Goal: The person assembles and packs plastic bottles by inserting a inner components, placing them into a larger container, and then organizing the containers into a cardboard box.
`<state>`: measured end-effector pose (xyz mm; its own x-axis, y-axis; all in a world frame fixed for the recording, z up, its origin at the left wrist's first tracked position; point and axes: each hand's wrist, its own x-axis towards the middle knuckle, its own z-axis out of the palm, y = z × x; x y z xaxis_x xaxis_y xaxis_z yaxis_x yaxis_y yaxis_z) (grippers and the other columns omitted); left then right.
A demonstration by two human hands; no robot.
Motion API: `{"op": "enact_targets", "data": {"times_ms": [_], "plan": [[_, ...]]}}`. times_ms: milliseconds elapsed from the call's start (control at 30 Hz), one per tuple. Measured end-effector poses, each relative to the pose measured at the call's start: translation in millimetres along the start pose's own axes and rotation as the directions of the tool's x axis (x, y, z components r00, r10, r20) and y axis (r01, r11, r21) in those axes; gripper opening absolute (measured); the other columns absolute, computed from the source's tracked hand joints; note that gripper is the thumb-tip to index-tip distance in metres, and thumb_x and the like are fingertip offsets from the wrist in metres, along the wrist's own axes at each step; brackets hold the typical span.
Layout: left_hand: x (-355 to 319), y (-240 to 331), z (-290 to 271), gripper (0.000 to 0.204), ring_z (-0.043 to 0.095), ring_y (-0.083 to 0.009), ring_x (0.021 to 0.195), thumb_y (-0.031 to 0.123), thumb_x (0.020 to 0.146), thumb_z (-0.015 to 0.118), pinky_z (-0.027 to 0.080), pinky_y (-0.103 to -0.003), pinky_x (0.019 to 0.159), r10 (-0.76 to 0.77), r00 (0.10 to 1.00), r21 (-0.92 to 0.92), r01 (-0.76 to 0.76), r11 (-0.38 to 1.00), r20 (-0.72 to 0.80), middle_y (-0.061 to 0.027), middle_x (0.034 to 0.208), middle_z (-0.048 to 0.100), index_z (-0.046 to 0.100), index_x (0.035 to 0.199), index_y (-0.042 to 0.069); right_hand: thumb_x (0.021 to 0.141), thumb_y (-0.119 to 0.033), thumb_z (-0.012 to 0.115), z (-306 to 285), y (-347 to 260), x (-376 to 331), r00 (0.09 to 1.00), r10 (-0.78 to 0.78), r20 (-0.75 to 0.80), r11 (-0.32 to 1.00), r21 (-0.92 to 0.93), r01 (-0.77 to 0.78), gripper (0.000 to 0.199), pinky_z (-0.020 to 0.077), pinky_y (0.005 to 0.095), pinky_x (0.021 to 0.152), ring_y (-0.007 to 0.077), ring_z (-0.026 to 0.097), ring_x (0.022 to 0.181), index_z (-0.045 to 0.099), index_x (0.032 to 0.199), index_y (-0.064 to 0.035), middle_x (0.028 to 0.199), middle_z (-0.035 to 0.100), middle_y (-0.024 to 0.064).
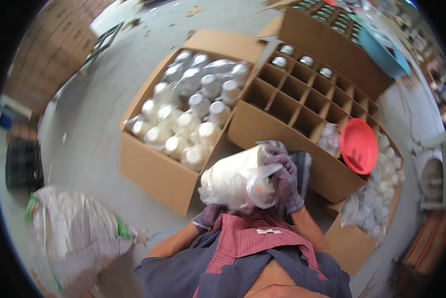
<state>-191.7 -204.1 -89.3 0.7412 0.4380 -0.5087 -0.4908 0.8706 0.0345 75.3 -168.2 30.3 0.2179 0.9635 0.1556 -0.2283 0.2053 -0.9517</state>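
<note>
Both my hands wear purple-grey gloves. Between them, in front of my chest, a large white cylindrical bottle [238, 166] lies tilted on its side, with a crumpled clear plastic bag [258, 188] around it. My right hand [285, 174] is closed over the bottle's right end and the gathered plastic. At the lower left my left hand [209, 217] supports it from below, its fingers mostly hidden. Just beyond stands an open cardboard box [153, 169] packed with white-capped bottles [188, 121], many in clear plastic.
To the right, a divided carton [275, 131] holds a few capped bottles in its far cells. A red plastic basin [358, 146] rests at its near right corner, beside more plastic-wrapped bottles [387, 169]. A blue basin [382, 49] sits farther back. A white woven sack [71, 223] lies left.
</note>
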Motion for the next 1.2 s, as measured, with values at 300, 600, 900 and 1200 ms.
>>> {"op": "enact_targets", "data": {"times_ms": [300,600,900,1200], "plan": [[61.2,169.2,-15.1,0.045,0.052,-0.0319,0.122,0.025,0.102,0.041,0.048,-0.041,0.101,0.695,0.613,0.800,-0.594,0.090,0.377,-0.0190,0.130,0.056,0.044,0.135,-0.006,0.077,-0.016,0.066,30.1,38.3,75.1,0.828,-0.186,0.530,0.311,-0.768,0.561,0.029,0.0411,0.0477,0.099,0.0322,0.056,0.108,0.063,0.104,-0.0061,0.109,0.059,0.0117],[176.5,414.9,-76.5,0.023,0.066,-0.0281,0.078,0.002,0.085,0.046,0.057,-0.038,0.073,0.993,0.021,0.959,-0.259,0.116,-0.114,-0.0155,0.089,0.067,0.064,0.097,-0.004,0.076,-0.019,0.067,33.2,61.6,80.1,0.844,-0.161,0.512,0.227,-0.813,0.537,0.028,0.0387,0.0519,0.101,0.0277,0.056,0.107,0.064,0.103,-0.0108,0.106,0.062,0.0052],[187.1,467.2,-117.6,0.028,0.065,-0.0277,0.066,0.011,0.081,0.062,0.055,-0.037,0.056,0.850,0.507,0.968,-0.112,0.226,-0.140,-0.0175,0.085,0.067,0.061,0.104,-0.005,0.074,-0.020,0.068,29.2,67.4,90.0,0.848,-0.127,0.515,0.282,-0.801,0.529,0.026,0.0402,0.0505,0.099,0.0257,0.057,0.105,0.067,0.099,-0.0123,0.105,0.063,0.0036],[149.9,353.1,41.3,0.019,0.067,-0.0265,0.087,0.009,0.091,0.060,0.051,-0.034,0.075,0.794,0.262,0.835,-0.139,-0.532,0.549,-0.0153,0.099,0.068,0.066,0.108,0.003,0.075,-0.023,0.066,20.3,77.1,91.0,0.842,-0.122,0.525,0.286,-0.794,0.537,0.026,0.0421,0.0479,0.098,0.0244,0.059,0.104,0.067,0.100,-0.0145,0.105,0.064,0.0024]]}}
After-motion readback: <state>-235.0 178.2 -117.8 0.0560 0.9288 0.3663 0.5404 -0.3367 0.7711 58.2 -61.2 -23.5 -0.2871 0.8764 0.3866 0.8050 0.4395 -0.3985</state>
